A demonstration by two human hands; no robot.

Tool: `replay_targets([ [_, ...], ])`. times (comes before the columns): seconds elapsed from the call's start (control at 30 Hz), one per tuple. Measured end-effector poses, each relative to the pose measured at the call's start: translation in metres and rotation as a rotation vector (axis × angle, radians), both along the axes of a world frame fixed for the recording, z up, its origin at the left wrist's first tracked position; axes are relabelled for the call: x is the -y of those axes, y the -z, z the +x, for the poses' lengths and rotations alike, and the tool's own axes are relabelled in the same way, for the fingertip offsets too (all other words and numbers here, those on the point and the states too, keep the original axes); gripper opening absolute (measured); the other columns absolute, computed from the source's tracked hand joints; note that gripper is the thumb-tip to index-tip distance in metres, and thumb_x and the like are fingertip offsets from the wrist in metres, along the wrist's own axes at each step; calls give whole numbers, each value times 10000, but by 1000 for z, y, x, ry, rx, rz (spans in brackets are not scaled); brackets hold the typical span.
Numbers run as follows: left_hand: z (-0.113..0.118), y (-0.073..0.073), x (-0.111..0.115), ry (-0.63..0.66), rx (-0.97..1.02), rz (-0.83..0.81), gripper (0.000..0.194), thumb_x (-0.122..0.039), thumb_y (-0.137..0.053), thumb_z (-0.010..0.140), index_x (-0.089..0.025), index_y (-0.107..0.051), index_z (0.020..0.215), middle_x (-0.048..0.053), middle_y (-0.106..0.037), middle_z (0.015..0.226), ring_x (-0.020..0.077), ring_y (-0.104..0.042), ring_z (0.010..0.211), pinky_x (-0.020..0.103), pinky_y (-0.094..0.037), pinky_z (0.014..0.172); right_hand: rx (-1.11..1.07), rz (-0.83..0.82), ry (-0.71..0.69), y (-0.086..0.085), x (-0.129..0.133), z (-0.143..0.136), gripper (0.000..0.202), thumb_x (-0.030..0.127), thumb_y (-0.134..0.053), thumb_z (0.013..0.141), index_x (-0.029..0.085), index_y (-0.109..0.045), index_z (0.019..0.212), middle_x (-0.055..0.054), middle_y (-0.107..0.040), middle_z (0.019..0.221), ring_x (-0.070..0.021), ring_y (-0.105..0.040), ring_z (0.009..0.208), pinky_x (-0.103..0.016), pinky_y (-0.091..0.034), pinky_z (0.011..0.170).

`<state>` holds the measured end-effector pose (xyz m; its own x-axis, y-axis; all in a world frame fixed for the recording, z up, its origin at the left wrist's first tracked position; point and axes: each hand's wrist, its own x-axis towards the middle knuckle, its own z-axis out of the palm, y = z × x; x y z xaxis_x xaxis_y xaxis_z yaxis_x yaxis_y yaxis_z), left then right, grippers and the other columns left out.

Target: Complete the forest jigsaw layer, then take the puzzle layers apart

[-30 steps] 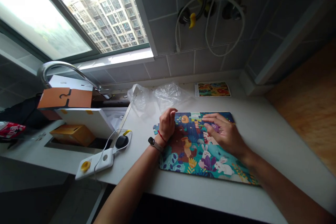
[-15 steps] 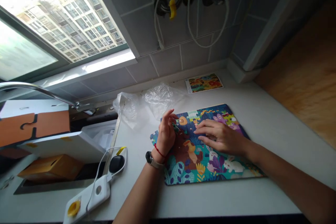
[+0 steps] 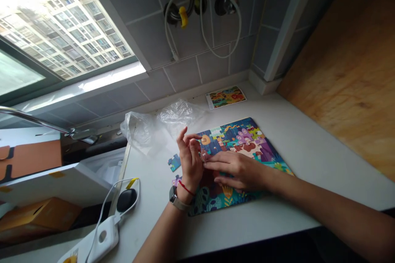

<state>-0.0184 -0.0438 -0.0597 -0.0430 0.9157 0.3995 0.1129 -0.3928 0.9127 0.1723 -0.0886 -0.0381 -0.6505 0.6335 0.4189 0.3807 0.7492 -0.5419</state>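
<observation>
A colourful animal jigsaw puzzle (image 3: 247, 148) lies on the white counter, most of its picture joined up. My left hand (image 3: 189, 160) stands on its side at the puzzle's left edge, wearing a watch and a red string; its fingers are raised and apart, and the palm side is partly hidden. Flat over the puzzle's left-middle part lies my right hand (image 3: 239, 168), fingertips by the left palm, thumb apart from the fingers. Left of my left hand is a loose blue puzzle piece (image 3: 174, 163), with a purple puzzle piece (image 3: 175, 181) partly behind the wrist.
Behind the puzzle are crumpled clear plastic bags (image 3: 179, 113) and a small picture card (image 3: 226, 97). A white power strip (image 3: 103, 238) with a black plug-in (image 3: 126, 200) and cable is at front left. Farther left stand a cardboard box (image 3: 46, 215) and a faucet (image 3: 46, 122).
My right hand has slid left across the puzzle toward my left hand, uncovering a cow picture. The loose pieces left of my left hand now show apart. The view has shifted.
</observation>
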Motion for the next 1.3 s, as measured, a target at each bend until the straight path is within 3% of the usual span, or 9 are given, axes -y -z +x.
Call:
replay_targets([
  [0.17, 11, 4, 11, 48, 42, 35, 314, -401, -456, 1128, -284, -467, 1419, 25, -675, 999, 122, -584, 724, 251, -507, 675, -40, 72, -1, 1, 0, 3, 291, 201, -605, 1039, 175, -690, 1316, -168, -766, 1256, -234, -750, 1121, -366, -631, 959],
  [0.33, 15, 3, 14, 100, 63, -32, 290, -352, -443, 1131, -274, -482, 1407, 12, -680, 983, 126, -580, 728, 279, -515, 720, -29, 81, 15, 0, -1, 5, 216, 197, -588, 1036, 172, -691, 1224, -155, -774, 1172, -238, -747, 1087, -371, -641, 916],
  [0.6, 12, -10, 18, 314, 321, -283, 360, -397, -415, 1128, -236, -442, 1449, 64, -701, 1089, 190, -665, 1009, 379, -513, 1010, -50, -32, 134, -4, -5, 12, 184, 185, -609, 1031, 185, -721, 1178, -96, -804, 1066, -227, -750, 1022, -399, -611, 960],
  [0.7, 8, -15, 18, 386, 346, -341, 349, -360, -424, 1123, -263, -446, 1458, 61, -704, 1121, 203, -676, 1084, 412, -504, 1068, -133, -115, 213, -3, -8, 18, 111, 190, -664, 1006, 220, -736, 1085, -56, -801, 1004, -206, -749, 965, -350, -610, 884],
  [0.8, 3, -18, 17, 422, 241, -355, 329, -281, -536, 1071, -270, -523, 1400, 63, -714, 1184, 216, -671, 1167, 409, -500, 1096, -224, -199, 333, 0, -9, 21, 62, 182, -680, 985, 234, -714, 979, -21, -771, 938, -155, -722, 807, -283, -591, 751],
  [0.9, 0, -16, 14, 433, 146, -363, 326, -228, -618, 1020, -267, -594, 1343, 66, -704, 1242, 222, -662, 1210, 366, -548, 1031, -321, -281, 458, 1, -10, 22, 46, 199, -698, 957, 240, -677, 959, 4, -736, 895, -121, -667, 692, -238, -555, 634],
  [1.03, 0, -11, 11, 489, 48, -367, 351, -230, -663, 1006, -268, -632, 1353, 75, -714, 1225, 205, -700, 1087, 319, -603, 885, -434, -383, 512, 3, -10, 23, 254, 253, -727, 937, 269, -676, 1185, 4, -735, 934, -136, -679, 722, -242, -568, 621],
  [1.17, 1, -8, 11, 458, -41, -362, 286, -238, -721, 974, -248, -713, 1260, 51, -738, 1028, 154, -698, 824, 257, -583, 681, -380, -428, 478, 1, -11, 22, 247, 287, -697, 970, 296, -735, 1214, -12, -789, 1029, -135, -671, 702, -262, -560, 621],
  [1.3, 3, -10, 11, 471, 82, -436, 287, -293, -774, 947, -234, -703, 1219, 5, -714, 836, 122, -674, 689, 222, -554, 604, -419, -504, 493, -2, -11, 21, 210, 341, -686, 984, 257, -769, 1157, -17, -801, 932, -149, -703, 702, -267, -572, 625],
])
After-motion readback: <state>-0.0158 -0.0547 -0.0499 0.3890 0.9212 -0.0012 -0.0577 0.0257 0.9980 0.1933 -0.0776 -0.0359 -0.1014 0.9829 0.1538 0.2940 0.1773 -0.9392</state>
